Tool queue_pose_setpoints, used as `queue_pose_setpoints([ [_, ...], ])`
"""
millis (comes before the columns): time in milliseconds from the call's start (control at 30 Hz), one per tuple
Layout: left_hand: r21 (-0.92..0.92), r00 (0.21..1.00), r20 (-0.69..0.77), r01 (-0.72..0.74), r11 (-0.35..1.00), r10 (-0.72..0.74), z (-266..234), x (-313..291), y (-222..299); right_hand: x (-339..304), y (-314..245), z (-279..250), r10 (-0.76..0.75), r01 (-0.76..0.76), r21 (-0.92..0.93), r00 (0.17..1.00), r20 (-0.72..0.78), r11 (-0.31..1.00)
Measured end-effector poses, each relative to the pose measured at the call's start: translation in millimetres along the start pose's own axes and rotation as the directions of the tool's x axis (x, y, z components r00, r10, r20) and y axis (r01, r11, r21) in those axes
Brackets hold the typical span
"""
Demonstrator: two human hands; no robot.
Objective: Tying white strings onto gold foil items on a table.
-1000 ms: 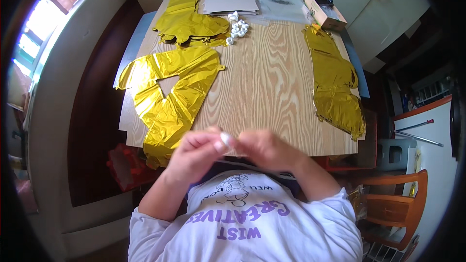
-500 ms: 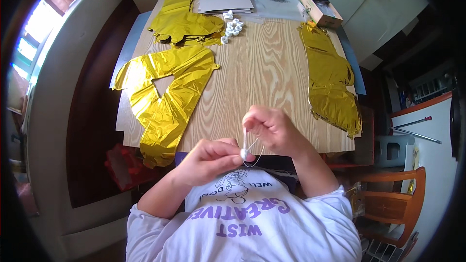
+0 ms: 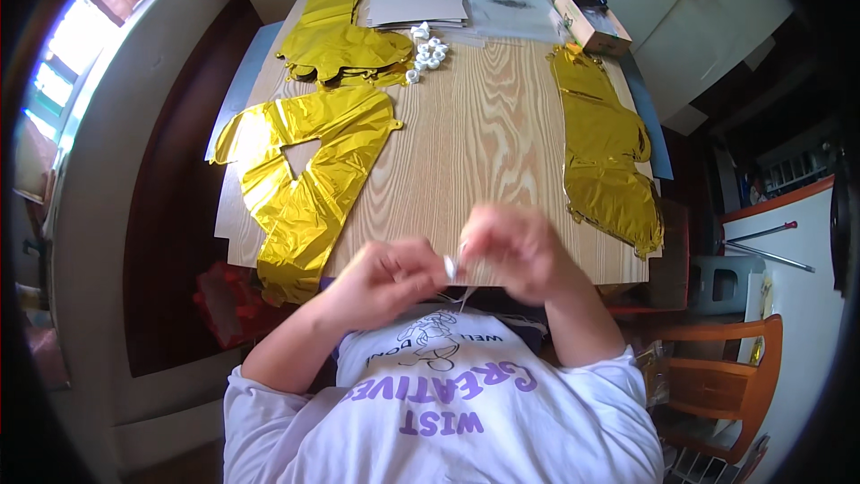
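Note:
At the table's near edge, my left hand (image 3: 390, 278) pinches a small white ribbon roll (image 3: 451, 266) between thumb and fingers. My right hand (image 3: 515, 246) is just right of it, smeared by motion, its fingers curled in a pinch at the ribbon beside the roll. A thin loose length of ribbon (image 3: 465, 298) hangs below both hands, in front of my shirt. To the left, a flat gold foil balloon (image 3: 354, 148) with a triangular opening lies on the table, its lower end over the near edge.
Beyond it lie more gold foil balloons (image 3: 345, 45), with several white ribbon rolls (image 3: 432, 56) beside them. Grey cardboard sheets (image 3: 417, 2), clear plastic bags (image 3: 515, 7) and an open box (image 3: 596, 27) line the far edge. Another gold foil stack (image 3: 609, 143) lies right. A wooden chair (image 3: 717, 376) stands at lower right.
My right hand has dropped from above the roll to beside it, moving slightly right. My left hand has risen slightly with the roll. The ribbon loop between the hands now hangs lower.

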State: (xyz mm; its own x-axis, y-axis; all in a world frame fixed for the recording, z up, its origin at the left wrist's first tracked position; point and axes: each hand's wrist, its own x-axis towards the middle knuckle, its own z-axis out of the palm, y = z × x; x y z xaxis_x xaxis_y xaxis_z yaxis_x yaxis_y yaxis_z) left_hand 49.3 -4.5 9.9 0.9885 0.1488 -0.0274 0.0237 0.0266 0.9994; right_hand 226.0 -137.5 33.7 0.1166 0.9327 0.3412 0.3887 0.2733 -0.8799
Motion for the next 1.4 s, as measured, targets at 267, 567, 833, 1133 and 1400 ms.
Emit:
queue_pose_setpoints([
  [267, 0.08, 0.997, -0.016, -0.073, 0.994, 0.074, 0, 5, -2, -2, -1, 1, -0.03, 0.029, -0.032, 0.999, -0.026, 0.999],
  [567, 0.151, 0.995, -0.02, -0.096, 0.984, 0.1, 5, 3, 0, 2, 5, -5, 0.08, -0.077, 0.044, 0.995, -0.061, 0.996],
  [833, 0.209, 0.985, -0.07, -0.142, 0.967, 0.16, 6, 4, 0, -4, 13, 8, 0.029, -0.025, 0.236, 0.999, -0.015, 0.971],
  [1133, -0.002, 0.98, -0.157, 0.123, 0.992, -0.122, 10, 5, -12, 2, 13, 4, 0.009, -0.008, 0.029, 0.999, -0.031, 1.0],
  [1400, -0.254, 0.946, -0.319, -0.031, 0.967, -0.054, 5, 13, -12, -3, 17, 9, -0.089, 0.09, -0.079, 0.996, 0.018, 0.993],
])
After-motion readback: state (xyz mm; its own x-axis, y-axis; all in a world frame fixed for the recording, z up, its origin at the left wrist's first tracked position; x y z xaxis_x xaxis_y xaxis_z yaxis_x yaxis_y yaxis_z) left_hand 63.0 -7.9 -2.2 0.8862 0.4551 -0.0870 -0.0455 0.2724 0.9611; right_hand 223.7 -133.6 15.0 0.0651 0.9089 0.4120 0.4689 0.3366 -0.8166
